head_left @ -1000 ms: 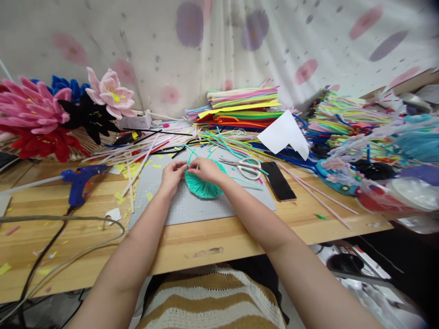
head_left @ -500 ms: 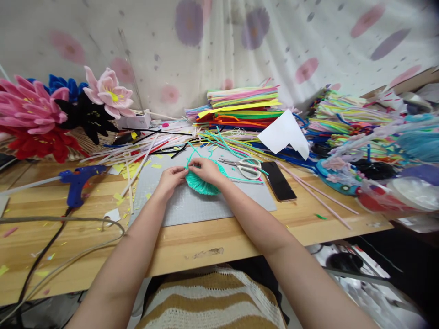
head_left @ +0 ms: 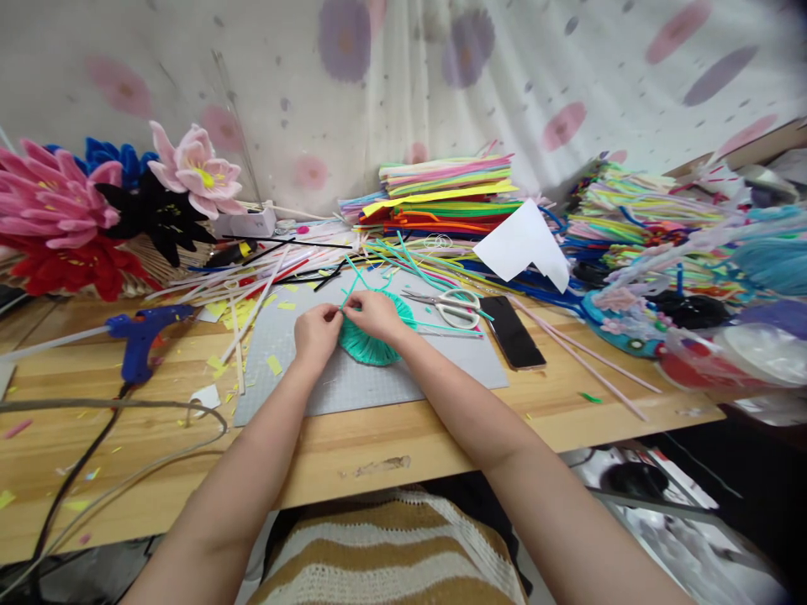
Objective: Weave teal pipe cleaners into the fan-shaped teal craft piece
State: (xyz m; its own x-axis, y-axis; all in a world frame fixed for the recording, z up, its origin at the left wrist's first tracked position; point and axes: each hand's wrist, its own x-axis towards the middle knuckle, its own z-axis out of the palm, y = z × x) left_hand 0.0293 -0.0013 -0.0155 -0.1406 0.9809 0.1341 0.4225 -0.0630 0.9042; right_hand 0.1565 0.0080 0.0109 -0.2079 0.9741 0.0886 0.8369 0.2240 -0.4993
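Note:
A teal fan-shaped piece made of pipe cleaners (head_left: 371,346) rests on the grey cutting mat (head_left: 378,382). My left hand (head_left: 317,330) pinches its upper left edge, fingers closed on the teal strands. My right hand (head_left: 377,313) lies over the top of the piece, fingers curled and pinching the same spot where loose teal ends stick up. The two hands touch at the fingertips.
White-handled scissors (head_left: 455,307) and a black phone (head_left: 511,331) lie right of the piece. A blue glue gun (head_left: 142,334) with cables sits left. Stacks of coloured pipe cleaners (head_left: 445,197) line the back; plush flowers (head_left: 81,214) stand far left. A white paper (head_left: 523,244) leans on the piles.
Both hands stay on the teal piece; the left hand has shifted slightly right and closed in against the right hand's fingertips. The piece has barely moved.

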